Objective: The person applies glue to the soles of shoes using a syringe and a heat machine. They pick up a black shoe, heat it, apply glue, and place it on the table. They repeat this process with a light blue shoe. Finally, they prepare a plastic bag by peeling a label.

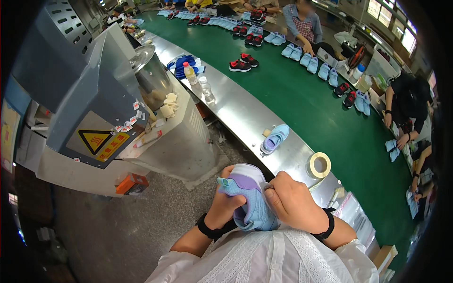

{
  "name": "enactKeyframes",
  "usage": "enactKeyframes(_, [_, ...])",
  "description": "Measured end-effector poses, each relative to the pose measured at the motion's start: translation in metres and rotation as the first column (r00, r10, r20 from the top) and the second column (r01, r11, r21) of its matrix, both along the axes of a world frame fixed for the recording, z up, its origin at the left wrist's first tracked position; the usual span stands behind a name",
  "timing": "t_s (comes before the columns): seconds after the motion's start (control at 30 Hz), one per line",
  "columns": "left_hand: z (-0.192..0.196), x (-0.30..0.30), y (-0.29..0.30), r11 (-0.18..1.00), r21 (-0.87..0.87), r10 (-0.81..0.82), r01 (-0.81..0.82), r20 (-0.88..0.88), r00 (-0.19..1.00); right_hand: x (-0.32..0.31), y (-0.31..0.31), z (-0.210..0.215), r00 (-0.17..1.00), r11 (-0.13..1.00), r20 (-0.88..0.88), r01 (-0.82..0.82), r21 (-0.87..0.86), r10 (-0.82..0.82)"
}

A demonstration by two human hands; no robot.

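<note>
The left hand (225, 203) and the right hand (293, 203) are both grasping a small light blue mesh shoe with a lilac and white sole (250, 198), which is sitting near the person, just above the white lace blouse (273, 257), the sole turned to the far side. A second matching light blue shoe (274, 138) is lying on the curved steel table edge (245, 113), farther away, and a roll of pale tape (320, 164) is resting to its right. The grey machine with a yellow warning sign (89, 94) is standing at the left, and the green conveyor belt (321, 113) is carrying more shoes far on the right.

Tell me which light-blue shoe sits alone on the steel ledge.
The light-blue and lilac shoe beside the tape roll; the others ride the green belt or are in hand.
</note>
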State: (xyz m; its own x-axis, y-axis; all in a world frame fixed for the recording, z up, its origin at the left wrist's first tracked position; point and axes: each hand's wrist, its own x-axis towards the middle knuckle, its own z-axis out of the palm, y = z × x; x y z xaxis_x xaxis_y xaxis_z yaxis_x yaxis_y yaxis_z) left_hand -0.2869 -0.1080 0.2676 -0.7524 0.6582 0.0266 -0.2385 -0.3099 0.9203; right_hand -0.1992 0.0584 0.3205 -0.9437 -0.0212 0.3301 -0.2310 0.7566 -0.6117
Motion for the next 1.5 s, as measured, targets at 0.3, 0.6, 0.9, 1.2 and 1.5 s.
enactKeyframes(0.3, [-0.008, 0.004, 0.007, 1.0, -0.021, -0.014, 0.014, -0.022, 1.0, 0.008, 0.004, -0.006, 0.999, 1.0, -0.029, 0.021, 0.002, -0.021])
enactKeyframes(0.6, [-0.006, 0.007, 0.013, 1.0, 0.003, 0.008, -0.008, -0.036, 0.999, 0.007, -0.001, -0.013, 0.99, 0.986, -0.102, 0.11, 0.126, -0.097])
enactKeyframes(0.9, [-0.011, 0.009, 0.017, 0.995, -0.056, 0.079, -0.086, -0.114, 0.99, 0.001, 0.0, -0.014, 0.998, 0.987, -0.013, 0.064, 0.148, -0.062])
enactKeyframes(1.2, [-0.017, 0.01, 0.02, 0.995, -0.05, 0.085, -0.091, -0.109, 0.99, 0.009, 0.013, -0.015, 0.998, 0.999, -0.031, 0.047, -0.002, -0.048])
enactKeyframes(1.5, [-0.021, 0.008, 0.02, 1.0, -0.014, 0.027, -0.028, -0.055, 0.998, 0.008, 0.015, -0.017, 0.998, 1.0, -0.057, 0.024, 0.018, -0.023])
